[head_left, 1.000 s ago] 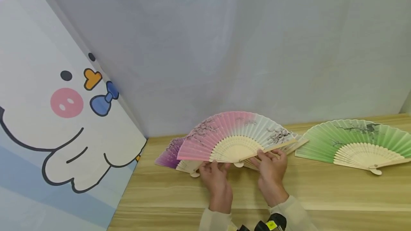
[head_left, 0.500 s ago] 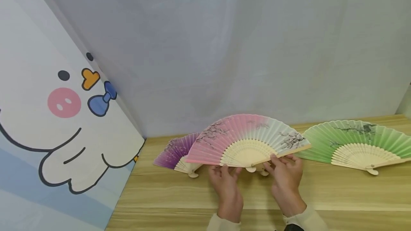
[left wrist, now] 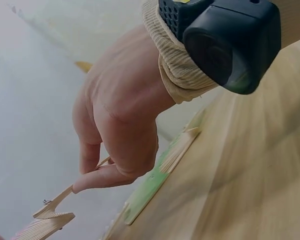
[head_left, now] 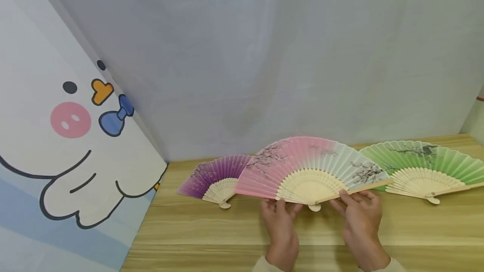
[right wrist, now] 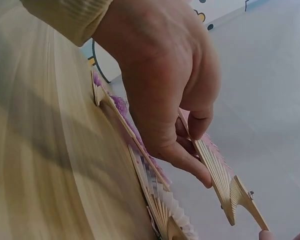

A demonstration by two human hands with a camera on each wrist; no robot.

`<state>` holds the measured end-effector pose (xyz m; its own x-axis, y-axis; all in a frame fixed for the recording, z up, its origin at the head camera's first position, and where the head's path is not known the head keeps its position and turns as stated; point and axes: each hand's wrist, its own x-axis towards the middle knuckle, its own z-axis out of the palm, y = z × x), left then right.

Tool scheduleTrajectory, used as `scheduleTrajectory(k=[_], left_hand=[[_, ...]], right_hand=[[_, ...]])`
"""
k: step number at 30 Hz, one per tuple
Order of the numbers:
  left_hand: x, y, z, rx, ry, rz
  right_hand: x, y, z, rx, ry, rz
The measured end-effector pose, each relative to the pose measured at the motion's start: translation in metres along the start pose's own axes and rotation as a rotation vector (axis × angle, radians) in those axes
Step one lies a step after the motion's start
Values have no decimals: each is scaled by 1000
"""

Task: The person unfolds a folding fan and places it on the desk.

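Note:
A spread pink-and-white folding fan point(head_left: 291, 160) with printed blossom branches is held raised over the table. At its lower left edge my left hand point(head_left: 280, 226) pinches the pale ribs, seen from the side in the right wrist view. My right hand point(head_left: 363, 221) grips the outer stick on the other side, its thumb in front. The left wrist view shows this same right hand point(left wrist: 122, 110) from the side, close to the fan's pivot point(left wrist: 55, 215). Below the raised fan, a pale fan point(right wrist: 160, 210) lies on the table; in the head view it is hidden.
An open purple fan point(head_left: 221, 175) lies to the left on the wooden table point(head_left: 196, 238). To the right lies an open green fan point(head_left: 423, 158), its left end overlapped by the pink one. Behind stands a grey curtain point(head_left: 302, 53), with a cartoon-printed panel point(head_left: 30, 74) at left.
Both hands have carried the pink fan to the right and a little nearer. More of the purple fan shows now, and the green fan's left end is partly covered. The head view has shifted slightly.

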<state>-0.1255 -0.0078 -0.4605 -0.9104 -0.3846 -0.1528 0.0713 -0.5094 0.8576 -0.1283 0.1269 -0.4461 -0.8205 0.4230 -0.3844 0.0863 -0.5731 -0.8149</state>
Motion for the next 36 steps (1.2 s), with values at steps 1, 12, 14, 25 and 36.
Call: scheduleTrajectory(k=[1, 12, 14, 25, 36], left_hand=[[-2, -1, 0, 3, -11, -9], [-27, -18, 1, -14, -98, -102], [-31, -22, 1, -14, -107, -101], [-46, -38, -1, -32, -138, -169], [-61, -55, -6, 75, -108, -266]], right_hand=[[0, -1, -4, 3, 10, 10], [0, -7, -46, -13, 76, 103], [0, -7, -51, -16, 89, 119], [0, -10, -82, 69, 157, 167], [5, -11, -112, -52, 208, 187]])
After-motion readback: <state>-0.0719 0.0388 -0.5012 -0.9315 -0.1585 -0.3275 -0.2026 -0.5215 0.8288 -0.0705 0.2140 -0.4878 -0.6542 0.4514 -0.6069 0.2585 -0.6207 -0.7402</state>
